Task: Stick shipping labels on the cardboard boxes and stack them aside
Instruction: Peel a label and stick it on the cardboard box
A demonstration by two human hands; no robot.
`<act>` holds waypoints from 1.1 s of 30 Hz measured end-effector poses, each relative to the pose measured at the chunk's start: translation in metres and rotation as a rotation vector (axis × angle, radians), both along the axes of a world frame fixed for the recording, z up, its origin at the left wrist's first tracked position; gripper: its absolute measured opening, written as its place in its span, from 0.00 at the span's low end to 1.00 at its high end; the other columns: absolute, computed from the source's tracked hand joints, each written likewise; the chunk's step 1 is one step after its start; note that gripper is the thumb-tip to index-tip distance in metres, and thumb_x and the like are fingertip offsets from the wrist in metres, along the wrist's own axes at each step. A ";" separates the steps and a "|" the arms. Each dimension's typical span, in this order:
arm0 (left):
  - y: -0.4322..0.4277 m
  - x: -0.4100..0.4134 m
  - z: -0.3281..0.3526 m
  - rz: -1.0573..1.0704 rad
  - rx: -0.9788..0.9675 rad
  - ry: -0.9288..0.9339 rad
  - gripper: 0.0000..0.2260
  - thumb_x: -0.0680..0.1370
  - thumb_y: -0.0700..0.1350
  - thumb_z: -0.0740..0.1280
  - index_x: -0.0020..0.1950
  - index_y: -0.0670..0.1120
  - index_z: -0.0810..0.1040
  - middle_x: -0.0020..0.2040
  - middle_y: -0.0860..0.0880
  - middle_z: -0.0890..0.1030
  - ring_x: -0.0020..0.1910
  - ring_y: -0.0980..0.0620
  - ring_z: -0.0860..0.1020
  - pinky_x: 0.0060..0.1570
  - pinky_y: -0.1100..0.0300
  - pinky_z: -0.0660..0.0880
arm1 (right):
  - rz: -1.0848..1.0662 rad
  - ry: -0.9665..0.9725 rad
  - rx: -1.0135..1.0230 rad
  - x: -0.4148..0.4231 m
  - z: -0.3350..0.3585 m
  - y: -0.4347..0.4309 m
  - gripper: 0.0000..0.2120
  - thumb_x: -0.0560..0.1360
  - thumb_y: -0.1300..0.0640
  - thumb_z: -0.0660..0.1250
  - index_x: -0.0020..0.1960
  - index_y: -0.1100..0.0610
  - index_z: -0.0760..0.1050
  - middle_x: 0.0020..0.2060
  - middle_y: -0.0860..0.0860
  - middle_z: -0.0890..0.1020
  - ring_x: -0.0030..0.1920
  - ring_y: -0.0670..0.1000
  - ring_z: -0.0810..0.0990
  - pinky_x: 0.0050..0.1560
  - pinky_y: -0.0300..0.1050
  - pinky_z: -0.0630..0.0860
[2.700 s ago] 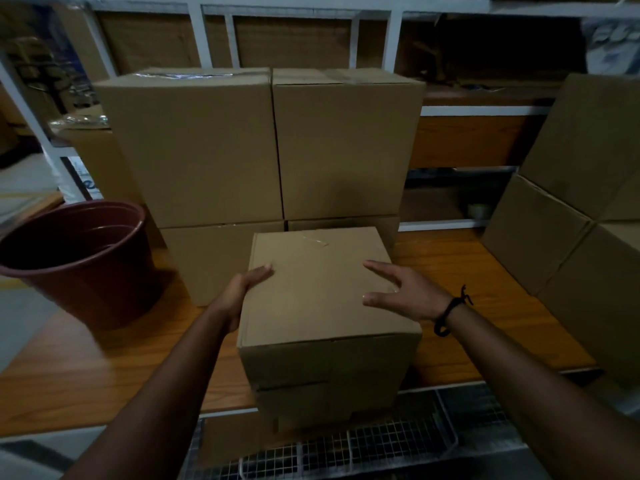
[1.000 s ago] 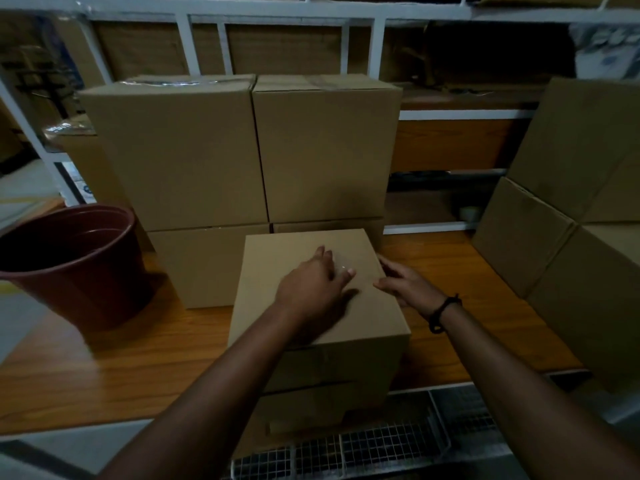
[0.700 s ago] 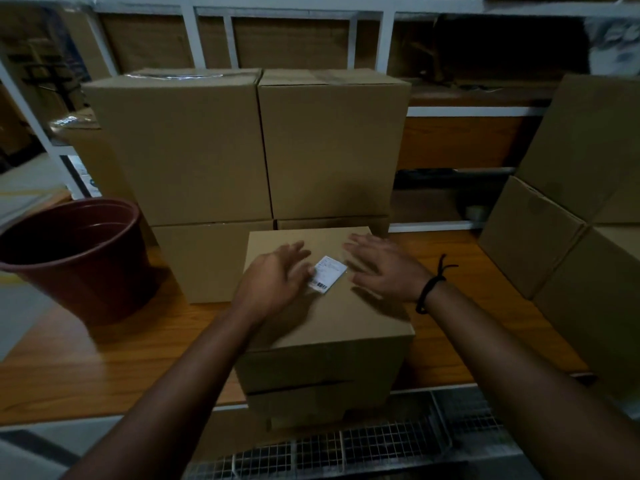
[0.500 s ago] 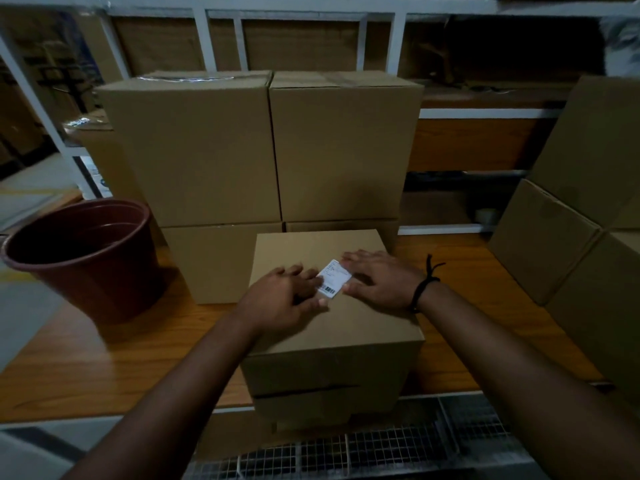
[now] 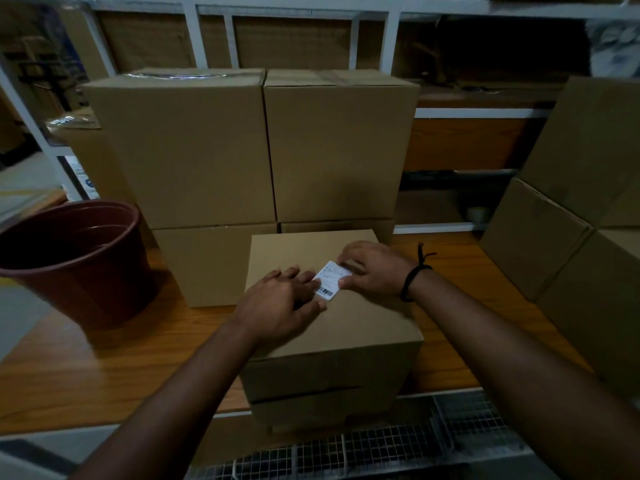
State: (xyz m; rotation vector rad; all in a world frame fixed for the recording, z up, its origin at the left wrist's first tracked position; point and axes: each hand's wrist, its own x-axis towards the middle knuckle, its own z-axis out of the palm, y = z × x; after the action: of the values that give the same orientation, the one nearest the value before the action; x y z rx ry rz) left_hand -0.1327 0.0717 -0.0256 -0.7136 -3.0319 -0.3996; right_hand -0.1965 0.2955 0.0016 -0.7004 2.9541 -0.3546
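A closed cardboard box (image 5: 346, 330) stands at the front edge of the wooden table (image 5: 104, 368). On its top lies a small white shipping label (image 5: 330, 280) with a barcode at its near end. My left hand (image 5: 280, 303) lies flat on the box top, its fingertips touching the label's left edge. My right hand (image 5: 374, 270), with a black cord at the wrist, presses on the label's far right end, and its fingers cover that end. Neither hand grips the box.
Two stacks of larger boxes (image 5: 180, 150) (image 5: 339, 147) stand right behind the front box. More boxes (image 5: 588, 161) are piled at the right. A dark red bucket (image 5: 69, 258) sits on the table at the left. A wire grate (image 5: 381, 448) lies below the table edge.
Both hands went from the box's sides to its top, and a white label appeared between them. My right hand has since slid onto the label's far end, while my left hand stays at its left edge.
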 end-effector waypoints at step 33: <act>0.001 0.002 -0.001 0.035 0.004 0.018 0.26 0.82 0.63 0.52 0.77 0.56 0.62 0.79 0.56 0.58 0.78 0.55 0.53 0.74 0.55 0.52 | -0.173 0.216 -0.266 0.038 -0.032 0.002 0.08 0.79 0.50 0.62 0.57 0.50 0.74 0.54 0.42 0.73 0.53 0.43 0.74 0.47 0.35 0.73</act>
State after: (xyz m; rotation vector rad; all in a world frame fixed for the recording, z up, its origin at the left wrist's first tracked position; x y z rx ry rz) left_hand -0.1303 0.0731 -0.0263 -0.6595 -3.0210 -0.3961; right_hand -0.1580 0.2977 -0.0300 -0.5377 3.2183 -0.7411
